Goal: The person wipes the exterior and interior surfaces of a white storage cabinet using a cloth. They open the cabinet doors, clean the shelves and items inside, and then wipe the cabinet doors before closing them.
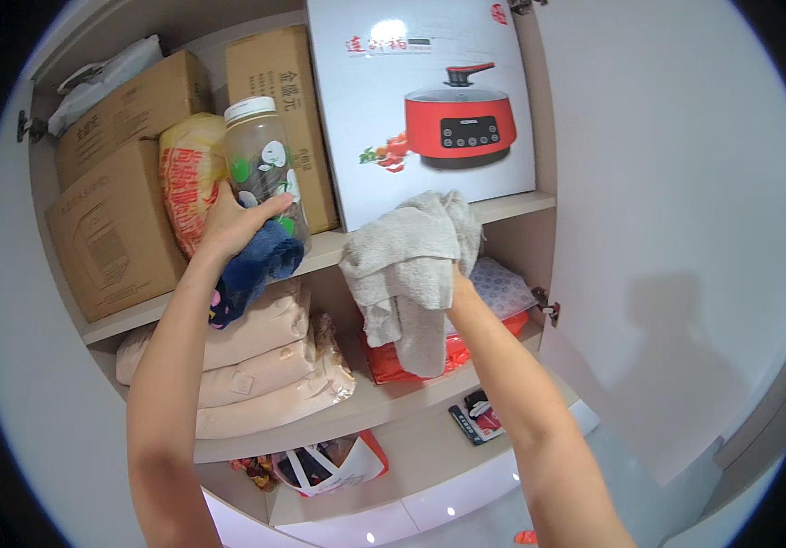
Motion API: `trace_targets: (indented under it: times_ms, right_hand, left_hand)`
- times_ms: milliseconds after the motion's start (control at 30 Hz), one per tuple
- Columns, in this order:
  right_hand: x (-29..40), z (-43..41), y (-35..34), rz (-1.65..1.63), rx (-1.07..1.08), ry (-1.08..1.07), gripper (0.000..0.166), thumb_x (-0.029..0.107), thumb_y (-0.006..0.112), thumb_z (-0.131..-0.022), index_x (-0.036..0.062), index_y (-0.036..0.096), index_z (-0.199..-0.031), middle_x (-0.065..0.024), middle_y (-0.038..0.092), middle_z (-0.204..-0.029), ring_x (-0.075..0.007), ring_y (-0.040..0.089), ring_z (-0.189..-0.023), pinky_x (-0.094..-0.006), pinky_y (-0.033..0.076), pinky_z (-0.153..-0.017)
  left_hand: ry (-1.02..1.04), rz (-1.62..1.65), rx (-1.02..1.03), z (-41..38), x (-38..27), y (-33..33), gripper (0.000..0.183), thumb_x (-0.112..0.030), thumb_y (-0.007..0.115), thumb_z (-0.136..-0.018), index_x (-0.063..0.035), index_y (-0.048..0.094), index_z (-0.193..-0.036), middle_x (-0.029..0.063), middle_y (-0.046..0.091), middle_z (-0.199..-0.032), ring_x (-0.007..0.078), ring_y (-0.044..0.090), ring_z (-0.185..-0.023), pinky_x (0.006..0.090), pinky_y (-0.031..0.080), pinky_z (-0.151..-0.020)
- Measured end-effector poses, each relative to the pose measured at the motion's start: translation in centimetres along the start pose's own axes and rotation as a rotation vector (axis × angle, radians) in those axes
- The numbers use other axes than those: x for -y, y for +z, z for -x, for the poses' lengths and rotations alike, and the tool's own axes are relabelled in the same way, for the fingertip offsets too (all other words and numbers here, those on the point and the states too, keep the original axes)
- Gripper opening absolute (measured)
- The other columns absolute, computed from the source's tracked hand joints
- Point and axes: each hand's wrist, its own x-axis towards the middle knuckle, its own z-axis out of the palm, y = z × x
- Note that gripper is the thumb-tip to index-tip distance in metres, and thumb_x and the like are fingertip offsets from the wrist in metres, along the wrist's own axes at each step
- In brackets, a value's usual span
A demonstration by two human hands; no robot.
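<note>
My left hand (pixel 238 222) is around the lower part of a clear bottle (pixel 259 154) with a white lid and green and white apple prints, at the front of the upper shelf. A dark blue plush cloth (pixel 256 270) hangs beneath that hand, over the shelf edge; whether the fingers also grip it is hidden. A light grey cloth (pixel 403 264) is draped over my right hand (pixel 460 291), whose fingers it covers. This cloth hangs in front of the shelf edge, below a white box with a red cooker picture (pixel 427 116).
Cardboard boxes (pixel 115 240) and a yellow plastic bag (pixel 191 181) stand on the upper shelf (pixel 328 250). Below lie folded beige bedding packs (pixel 256 370) and a red bag (pixel 393 366). A white bag (pixel 358 472) sits lower down. The open cabinet door (pixel 660 171) is at right.
</note>
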Motion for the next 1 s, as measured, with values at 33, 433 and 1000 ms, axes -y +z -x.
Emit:
trace_targets:
  times_ms: [33,433,1000]
  right_hand:
    - [0.0,0.2,0.1,-0.015,-0.012,0.002,0.032,0.030,0.057,-0.080,0.0117,0.061,-0.106,-0.0106,0.059,-0.109,-0.0289,0.052,-0.106,-0.0388,0.035,-0.099]
    - [0.8,0.2,-1.4,-0.087,0.105,0.065,0.037,0.031,0.053,-0.081,0.0114,0.059,-0.112,-0.0117,0.057,-0.115,-0.0288,0.049,-0.112,-0.0404,0.030,-0.104]
    - [-16.8,-0.3,-9.1,0.363,0.436,0.267,0.026,0.027,0.052,-0.085,0.0114,0.067,-0.099,-0.0097,0.065,-0.104,-0.0301,0.061,-0.094,-0.0390,0.048,-0.081]
  left_hand:
    - [-0.013,-0.015,-0.001,-0.2,0.1,0.4,0.100,-0.054,0.076,-0.058,0.0073,0.038,-0.127,0.0245,0.051,-0.123,0.0314,0.052,-0.113,0.0370,0.040,-0.096]
    - [0.045,-0.066,0.088,0.6,0.0,2.3,0.101,-0.055,0.073,-0.064,0.0087,0.030,-0.130,0.0272,0.049,-0.124,0.0350,0.050,-0.115,0.0379,0.039,-0.098]
    - [-0.004,-0.199,0.160,5.9,2.4,-0.5,0.064,-0.035,0.069,-0.074,-0.0032,0.049,-0.126,0.0110,0.068,-0.092,0.0242,0.063,-0.093,0.0341,0.045,-0.086]
